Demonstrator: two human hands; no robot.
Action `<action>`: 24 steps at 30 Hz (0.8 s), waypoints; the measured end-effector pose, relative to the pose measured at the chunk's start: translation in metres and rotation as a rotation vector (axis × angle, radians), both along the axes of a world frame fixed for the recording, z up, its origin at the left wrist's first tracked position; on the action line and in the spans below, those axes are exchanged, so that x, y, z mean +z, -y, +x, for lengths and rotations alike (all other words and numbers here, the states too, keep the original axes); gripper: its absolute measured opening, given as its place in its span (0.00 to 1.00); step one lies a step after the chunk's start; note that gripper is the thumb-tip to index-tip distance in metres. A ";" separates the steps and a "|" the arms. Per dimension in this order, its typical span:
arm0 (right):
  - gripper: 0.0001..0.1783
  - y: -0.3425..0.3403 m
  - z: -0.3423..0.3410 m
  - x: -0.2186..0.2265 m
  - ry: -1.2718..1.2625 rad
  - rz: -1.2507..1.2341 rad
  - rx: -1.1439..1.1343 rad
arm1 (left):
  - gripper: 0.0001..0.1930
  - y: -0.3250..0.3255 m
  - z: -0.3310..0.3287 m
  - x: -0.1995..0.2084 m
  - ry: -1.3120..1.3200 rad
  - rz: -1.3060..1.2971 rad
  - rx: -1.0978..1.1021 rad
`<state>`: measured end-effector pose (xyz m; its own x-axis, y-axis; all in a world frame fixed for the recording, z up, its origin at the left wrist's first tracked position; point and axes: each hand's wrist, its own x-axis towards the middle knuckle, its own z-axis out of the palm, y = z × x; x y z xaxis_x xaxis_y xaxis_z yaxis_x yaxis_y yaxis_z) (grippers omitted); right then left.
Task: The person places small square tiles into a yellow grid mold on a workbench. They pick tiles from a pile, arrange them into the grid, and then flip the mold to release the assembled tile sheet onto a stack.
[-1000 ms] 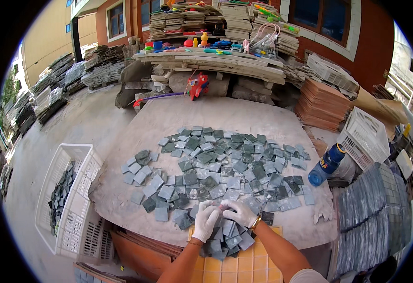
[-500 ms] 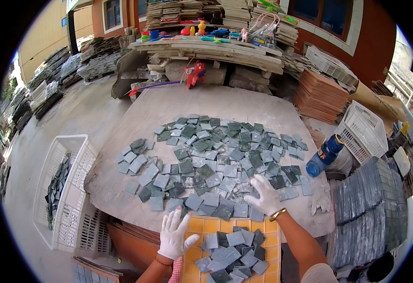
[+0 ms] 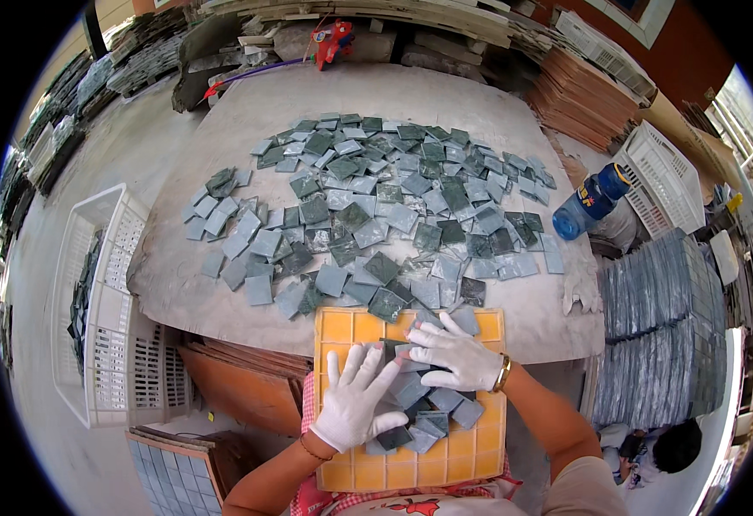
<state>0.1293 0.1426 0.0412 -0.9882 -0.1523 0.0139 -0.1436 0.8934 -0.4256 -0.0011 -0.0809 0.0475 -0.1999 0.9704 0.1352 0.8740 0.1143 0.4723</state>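
Observation:
A yellow gridded tray [image 3: 471,447] rests in front of my body against the near edge of the table [image 3: 480,103]. Loose grey-green square stone tiles [image 3: 413,391] are heaped in its middle. My left hand [image 3: 355,400], in a white glove, is spread over the heap's left side. From the right, my right hand [image 3: 456,354], gloved too, reaches over the top of the heap with fingers stretched out. Both hands partly hide the tiles below them. Beyond the tray, a wide scatter of similar tiles [image 3: 355,202] covers the middle of the table.
White plastic crates stand left [image 3: 110,344] and right [image 3: 656,176]. A blue bottle [image 3: 592,202] sits by the table's right edge, above stacked slate tiles [image 3: 660,331]. A red toy [image 3: 333,45] lies at the far edge. Another person [image 3: 673,447] is at lower right.
The view has tipped downward. My right hand has come from the table's tiles to the heap on the tray, and my left hand has moved onto the heap from the tray's left edge.

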 end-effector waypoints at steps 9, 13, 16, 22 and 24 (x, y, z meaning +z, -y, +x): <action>0.32 0.024 0.016 -0.008 -0.293 0.136 -0.358 | 0.28 -0.041 -0.004 -0.019 -0.271 0.011 0.076; 0.33 -0.007 -0.011 -0.022 -0.250 0.328 -0.531 | 0.27 -0.074 -0.023 -0.019 -0.413 0.080 0.120; 0.31 0.001 0.008 -0.027 -0.163 0.244 -0.501 | 0.26 -0.055 -0.022 -0.029 -0.345 0.001 0.007; 0.21 0.074 0.100 0.001 -0.441 0.047 -0.579 | 0.24 0.050 0.018 -0.017 -0.164 0.104 0.187; 0.22 0.103 0.120 -0.004 -0.412 0.066 -0.512 | 0.24 0.070 0.037 -0.020 0.005 0.134 0.290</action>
<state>0.2491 0.0398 0.0370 -0.8517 0.3219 0.4135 0.1669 0.9146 -0.3682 0.0360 -0.1509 0.0271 -0.4666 0.8464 0.2568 0.8119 0.2947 0.5040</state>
